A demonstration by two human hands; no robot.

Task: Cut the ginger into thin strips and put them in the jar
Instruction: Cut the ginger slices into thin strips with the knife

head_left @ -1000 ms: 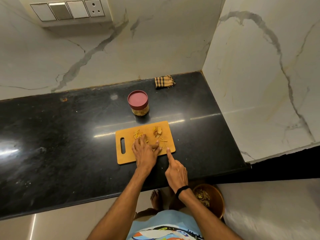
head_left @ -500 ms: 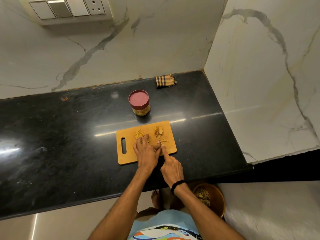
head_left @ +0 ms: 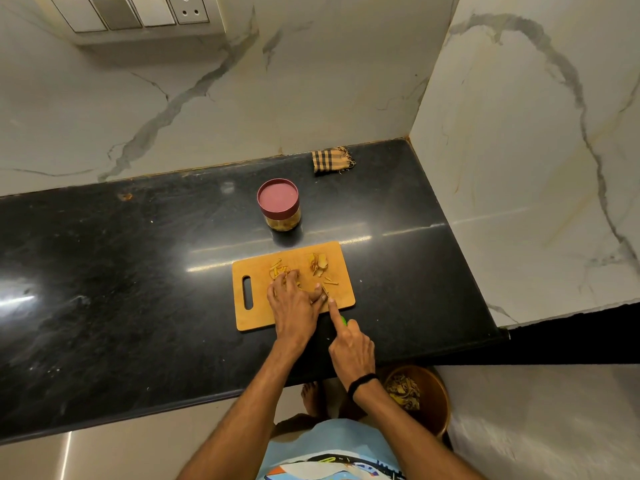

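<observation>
Shirt print (head_left: pixel 332 469) cut off at bottom edge, lettering unreadable. Brown bin (head_left: pixel 434 393) on the floor, partly behind the right forearm, held peelings. Right hand (head_left: pixel 351 344) gripped a knife (head_left: pixel 343 320), index finger stretched along its spine; only a green scrap of handle and a thin sliver of blade showed. Left hand (head_left: pixel 294 299) lay palm down on the cutting board (head_left: pixel 252 317), fingers bent, thumb tip beside the blade; whatever sat under the fingertips was hidden, so grip unclear. Ginger strips (head_left: pixel 278 268) lay just past the left fingers, ginger slices (head_left: pixel 317 263) at the board's far right. Beyond, on the black tabletop (head_left: pixel 138 271), stood the jar (head_left: pixel 278 209), maroon lid on, yellowish contents hard to make out. Checked cloth (head_left: pixel 332 161) against the wall.
</observation>
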